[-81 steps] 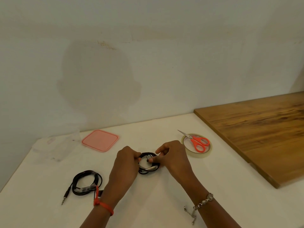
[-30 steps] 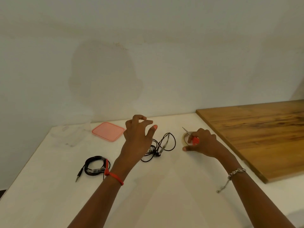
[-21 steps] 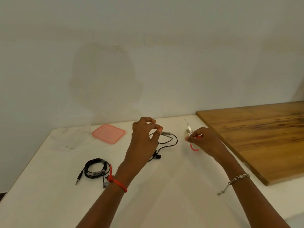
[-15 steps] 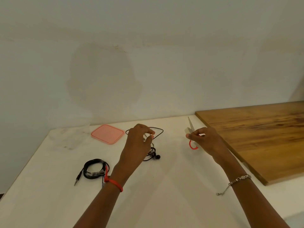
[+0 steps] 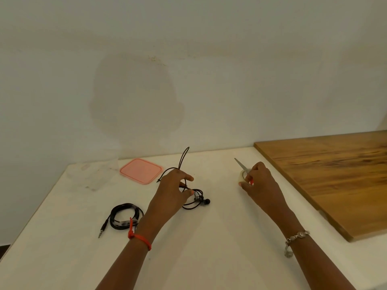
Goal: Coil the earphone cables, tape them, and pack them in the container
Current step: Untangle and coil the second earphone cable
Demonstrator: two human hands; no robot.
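Over the middle of the white bench [image 5: 209, 258], the person's left hand [image 5: 171, 193] curls its fingers round the loose earphone cable [image 5: 196, 203], pinching a few strands so that one long loop stands up above the knuckles while the buds and the rest of the tangle trail on the bench just beside the thumb. I take it the strands are gathered like that to start a coil, since nothing here is wound neatly yet. Off to the right, the right hand [image 5: 259, 183] grips the scissors [image 5: 240, 165] by their red handle, blade pointing up and away, with the tape roll [image 5: 242, 178] touching its fingertips; keeping both tools on that side leaves them ready for binding once the coil is made. Near the left forearm lies the coiled earphone [image 5: 125, 216], a tidy black ring with a clear band of tape across it and its plug sticking out, set aside as the finished one. Further back by the wall sit the pink lid [image 5: 141, 170] and, just left of it, what looks like the clear container [image 5: 94, 174], faint against the bench and open, waiting for both coils. A wooden board [image 5: 335, 174] lies on the right.
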